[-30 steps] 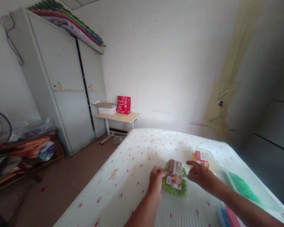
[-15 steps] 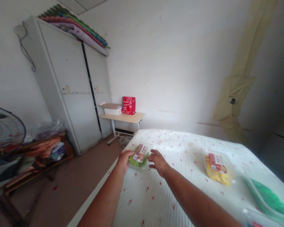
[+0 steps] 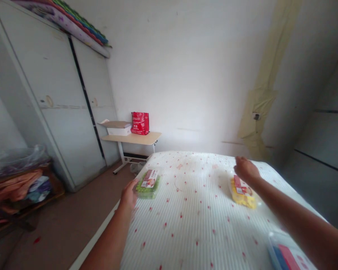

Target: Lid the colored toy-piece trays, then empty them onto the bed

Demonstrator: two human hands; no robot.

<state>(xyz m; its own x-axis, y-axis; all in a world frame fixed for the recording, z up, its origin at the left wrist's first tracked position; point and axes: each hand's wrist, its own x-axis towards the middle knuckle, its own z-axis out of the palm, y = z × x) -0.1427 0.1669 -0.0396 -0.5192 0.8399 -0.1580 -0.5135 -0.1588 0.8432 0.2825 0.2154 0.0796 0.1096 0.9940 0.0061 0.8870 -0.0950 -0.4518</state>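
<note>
Green pack (image 3: 147, 183) at left hand (image 3: 128, 195) fingers, yellow pack (image 3: 242, 192) under right hand (image 3: 245, 169)

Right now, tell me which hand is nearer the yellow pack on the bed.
Right. The right hand hovers just above the yellow pack; the left hand is far across the bed, beside the green pack.

Blue-red box (image 3: 287, 255) cut off below

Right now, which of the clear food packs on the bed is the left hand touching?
The green pack at the bed's left edge: the left hand touches its near end. The yellow pack lies under the right hand.
</note>
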